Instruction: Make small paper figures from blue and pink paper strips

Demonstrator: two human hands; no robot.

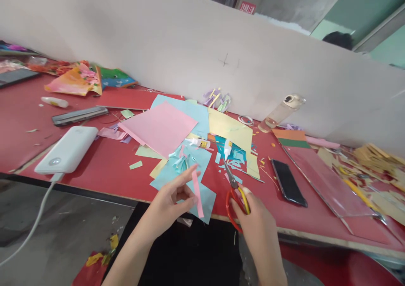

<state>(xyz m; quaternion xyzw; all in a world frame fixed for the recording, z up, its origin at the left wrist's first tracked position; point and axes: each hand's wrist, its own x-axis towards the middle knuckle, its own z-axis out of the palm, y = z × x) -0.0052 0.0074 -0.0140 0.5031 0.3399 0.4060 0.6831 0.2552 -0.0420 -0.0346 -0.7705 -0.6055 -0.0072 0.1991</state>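
My left hand [172, 199] pinches a narrow pink paper strip [198, 193] between thumb and fingers, holding it over the near edge of the red table [107, 163]. My right hand [255, 218] grips red and yellow scissors [236, 191] by the handles, blades closed and pointing away toward the paper scraps. Under the strip lies a light blue sheet [202, 191] with small folded teal pieces [182, 161]. A large pink sheet [161, 128] and a yellow sheet [229, 128] lie just beyond, with two small glue bottles [227, 149] between them.
A black phone [288, 182] lies right of the scissors. A white power bank [68, 149] with a cable sits at left, beyond it a dark stapler-like bar [79, 115]. A clear bottle [281, 113] lies against the back board. A clear plastic sheet [329, 184] and paper stacks fill the right.
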